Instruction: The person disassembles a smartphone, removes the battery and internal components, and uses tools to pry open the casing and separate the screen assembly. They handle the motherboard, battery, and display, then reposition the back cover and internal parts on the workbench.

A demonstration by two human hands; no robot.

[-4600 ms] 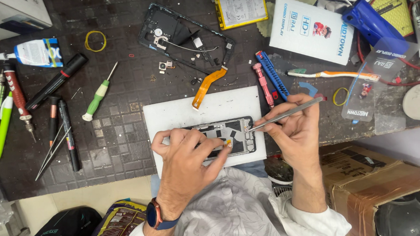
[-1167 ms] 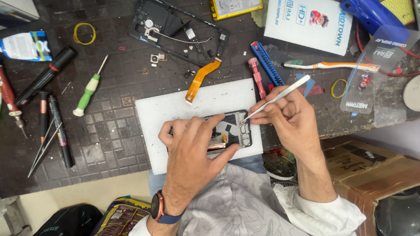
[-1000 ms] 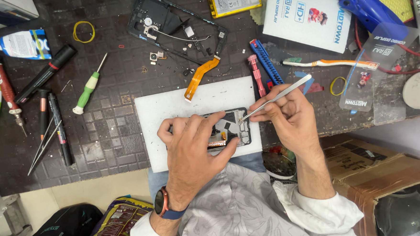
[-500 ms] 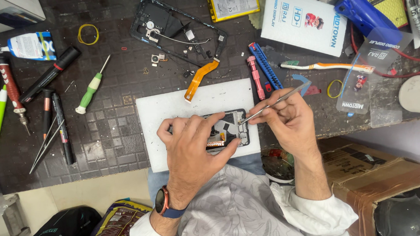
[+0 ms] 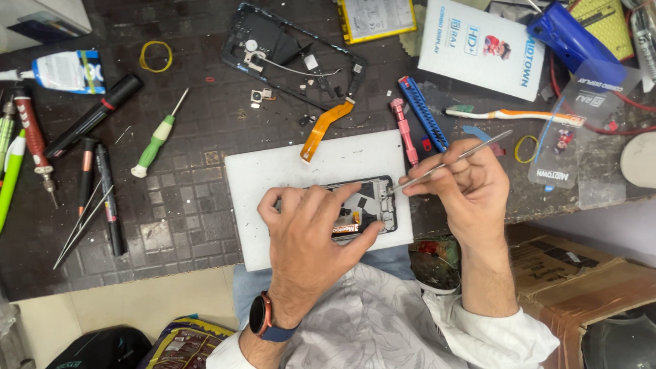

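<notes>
Phone (image 5: 368, 209) half hidden under left hand (image 5: 306, 239) gripping it; right hand (image 5: 470, 188) pinches metal pry tool (image 5: 449, 162), tip unclear

My 1 head camera is looking straight down, fairly close, onto the tabletop (image 5: 191, 222) before me.

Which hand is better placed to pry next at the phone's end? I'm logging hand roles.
Likely right: the right hand holds the metal spudger tipped at the phone; the left hand pins it.
</notes>
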